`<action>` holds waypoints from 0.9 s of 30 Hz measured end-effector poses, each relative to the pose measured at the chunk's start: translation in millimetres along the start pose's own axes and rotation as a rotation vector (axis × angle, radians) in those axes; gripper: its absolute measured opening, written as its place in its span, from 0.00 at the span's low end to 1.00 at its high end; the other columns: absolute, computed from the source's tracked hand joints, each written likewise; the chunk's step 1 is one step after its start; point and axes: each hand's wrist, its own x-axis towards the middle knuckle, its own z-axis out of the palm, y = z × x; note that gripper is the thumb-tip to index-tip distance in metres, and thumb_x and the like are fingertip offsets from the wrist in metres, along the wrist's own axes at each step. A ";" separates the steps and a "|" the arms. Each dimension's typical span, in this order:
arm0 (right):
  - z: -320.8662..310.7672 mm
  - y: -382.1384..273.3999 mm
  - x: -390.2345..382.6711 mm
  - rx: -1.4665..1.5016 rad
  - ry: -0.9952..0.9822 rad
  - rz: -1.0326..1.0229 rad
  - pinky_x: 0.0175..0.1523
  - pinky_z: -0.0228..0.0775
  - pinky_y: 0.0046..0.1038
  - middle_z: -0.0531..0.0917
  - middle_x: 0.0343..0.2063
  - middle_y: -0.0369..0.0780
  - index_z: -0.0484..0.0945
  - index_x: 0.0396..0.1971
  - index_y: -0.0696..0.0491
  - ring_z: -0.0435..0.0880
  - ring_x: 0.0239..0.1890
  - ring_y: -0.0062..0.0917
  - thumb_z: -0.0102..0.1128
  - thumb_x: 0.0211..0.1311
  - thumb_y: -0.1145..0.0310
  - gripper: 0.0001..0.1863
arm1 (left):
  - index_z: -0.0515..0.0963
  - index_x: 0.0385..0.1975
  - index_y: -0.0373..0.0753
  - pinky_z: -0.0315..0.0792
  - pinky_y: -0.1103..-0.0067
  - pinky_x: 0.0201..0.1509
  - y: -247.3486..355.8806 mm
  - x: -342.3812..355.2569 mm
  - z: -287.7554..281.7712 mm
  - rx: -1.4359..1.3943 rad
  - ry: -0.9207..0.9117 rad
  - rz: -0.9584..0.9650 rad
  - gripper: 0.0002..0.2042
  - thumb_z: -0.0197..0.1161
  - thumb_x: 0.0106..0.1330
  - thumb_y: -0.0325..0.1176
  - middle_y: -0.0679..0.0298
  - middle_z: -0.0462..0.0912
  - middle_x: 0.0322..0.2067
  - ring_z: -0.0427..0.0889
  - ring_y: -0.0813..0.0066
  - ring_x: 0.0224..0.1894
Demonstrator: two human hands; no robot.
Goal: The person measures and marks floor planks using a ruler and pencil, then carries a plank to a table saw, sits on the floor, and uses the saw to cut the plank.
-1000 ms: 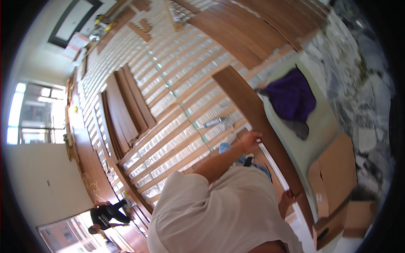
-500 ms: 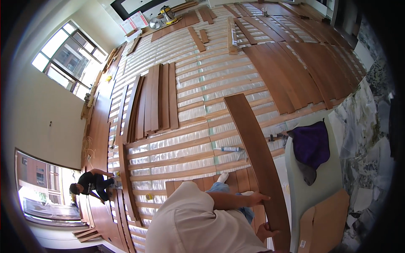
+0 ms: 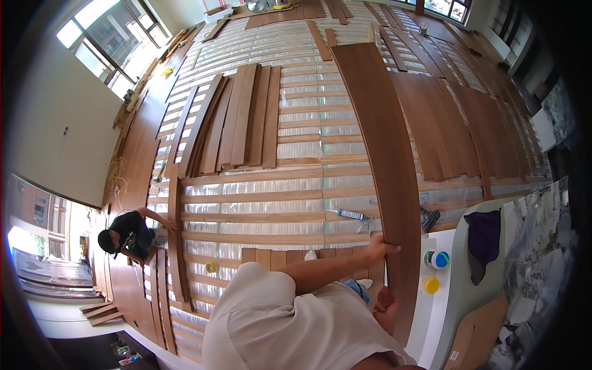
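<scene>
Far L, a co-worker in black [image 3: 126,237] crouches, arm out to a long brown board [image 3: 177,246] that runs across the wooden strips [image 3: 259,199]. Next over, a pile of planks [image 3: 237,123], ends uneven; nearer the wearer, a small yellow roll [image 3: 211,267]. Centre, a blue-&-white tube [image 3: 348,214] lies just L of the held plank.

L hand [image 3: 381,248] is closed on the L long edge of the plank [image 3: 393,166], thumb over the top face; other fingers mostly hidden. Plank points away from the wearer, far end out over the strips; can't tell if that end rests or hangs. R hand [image 3: 385,302], closer to the body, sits at the same edge, fingers curled; can't tell if it grips or only touches.

Handling, by the look of it: stiff, long, approx. mid-weight, but end-heavy b/c both hands are nr. one end. Smooth face could slip under dry fingers; edges & corners prob. chip if knocked. Best hold: hands well apart, one on each long edge, nearer the middle.

R of the plank: a blue-&-green tub [image 3: 439,259], a yellow-topped tub [image 3: 430,284], then a purple cloth [image 3: 484,237] on a pale green panel [image 3: 456,285], w/ cardboard [image 3: 478,330] below.
</scene>
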 end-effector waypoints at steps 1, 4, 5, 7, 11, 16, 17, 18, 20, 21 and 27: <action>15.0 1.0 3.6 -0.353 0.092 -0.134 0.25 0.65 0.20 0.86 0.32 0.36 0.79 0.41 0.52 0.80 0.28 0.19 0.53 0.69 0.56 0.15 | 0.72 0.57 0.31 0.71 0.68 0.59 26.2 -10.4 -8.3 0.012 0.002 0.019 0.21 0.65 0.64 0.27 0.57 0.79 0.51 0.77 0.61 0.54; 56.4 -8.0 51.6 -0.919 0.232 -0.825 0.49 0.74 0.29 0.86 0.42 0.41 0.79 0.47 0.54 0.83 0.43 0.31 0.55 0.70 0.62 0.14 | 0.76 0.53 0.30 0.75 0.71 0.53 99.0 -38.9 -25.7 0.097 0.100 0.139 0.19 0.65 0.63 0.29 0.58 0.82 0.46 0.81 0.67 0.47; 98.3 -15.1 48.5 -1.019 0.293 -0.951 0.56 0.74 0.32 0.85 0.45 0.42 0.78 0.50 0.55 0.83 0.49 0.35 0.55 0.70 0.64 0.14 | 0.76 0.52 0.29 0.75 0.72 0.53 113.8 -44.0 -39.3 0.143 0.074 0.198 0.18 0.65 0.64 0.29 0.58 0.82 0.46 0.81 0.67 0.47; 156.2 -24.7 51.2 -1.171 0.274 -1.055 0.66 0.66 0.37 0.79 0.57 0.45 0.72 0.59 0.54 0.77 0.60 0.39 0.61 0.67 0.66 0.22 | 0.77 0.51 0.29 0.73 0.74 0.55 148.1 -58.9 -57.4 0.237 0.045 0.279 0.17 0.64 0.65 0.30 0.57 0.82 0.45 0.80 0.68 0.47; 231.2 -25.5 88.9 -1.311 -0.108 -1.174 0.68 0.62 0.37 0.74 0.61 0.47 0.68 0.63 0.54 0.72 0.64 0.38 0.64 0.65 0.66 0.28 | 0.77 0.51 0.28 0.73 0.74 0.54 197.4 -77.8 -82.3 0.358 0.055 0.420 0.17 0.65 0.64 0.30 0.57 0.83 0.44 0.81 0.69 0.45; 294.9 -25.2 119.8 -1.223 -0.405 -0.937 0.56 0.69 0.25 0.83 0.45 0.42 0.75 0.54 0.58 0.80 0.47 0.25 0.61 0.67 0.68 0.18 | 0.78 0.50 0.29 0.75 0.74 0.52 257.5 -86.8 -86.3 0.635 0.146 0.497 0.18 0.69 0.63 0.33 0.55 0.84 0.43 0.82 0.67 0.43; 299.3 -25.2 137.1 -1.192 -0.445 -0.923 0.52 0.70 0.23 0.84 0.40 0.39 0.76 0.51 0.59 0.80 0.43 0.22 0.60 0.67 0.69 0.16 | 0.78 0.49 0.30 0.75 0.76 0.51 263.1 -79.7 -96.9 0.549 0.125 0.595 0.18 0.70 0.63 0.32 0.58 0.84 0.42 0.82 0.71 0.42; 321.9 -16.4 133.7 -1.152 -0.540 -0.917 0.49 0.70 0.21 0.84 0.39 0.36 0.76 0.50 0.60 0.79 0.41 0.18 0.61 0.67 0.70 0.15 | 0.77 0.48 0.30 0.76 0.77 0.50 265.8 -67.3 -118.7 0.520 0.159 0.596 0.17 0.70 0.62 0.30 0.61 0.84 0.41 0.81 0.75 0.43; 357.0 -1.2 156.1 -1.043 -0.648 -0.857 0.49 0.69 0.20 0.84 0.38 0.35 0.77 0.48 0.60 0.78 0.41 0.18 0.63 0.65 0.70 0.14 | 0.76 0.48 0.31 0.76 0.77 0.47 290.5 -61.5 -139.8 0.504 0.200 0.736 0.17 0.70 0.61 0.30 0.58 0.84 0.39 0.81 0.75 0.42; 374.2 4.7 171.5 -0.994 -0.677 -0.862 0.48 0.69 0.20 0.83 0.37 0.35 0.77 0.47 0.60 0.78 0.40 0.17 0.64 0.64 0.69 0.15 | 0.75 0.49 0.32 0.76 0.78 0.47 304.9 -60.5 -144.8 0.467 0.206 0.768 0.18 0.70 0.61 0.29 0.59 0.84 0.39 0.81 0.75 0.41; 467.5 28.7 214.0 -0.940 -0.647 -0.863 0.45 0.71 0.22 0.83 0.32 0.36 0.79 0.42 0.59 0.78 0.36 0.19 0.68 0.61 0.61 0.17 | 0.75 0.49 0.31 0.74 0.79 0.50 381.0 -35.8 -178.7 0.495 0.407 0.856 0.18 0.69 0.63 0.30 0.61 0.84 0.41 0.81 0.77 0.44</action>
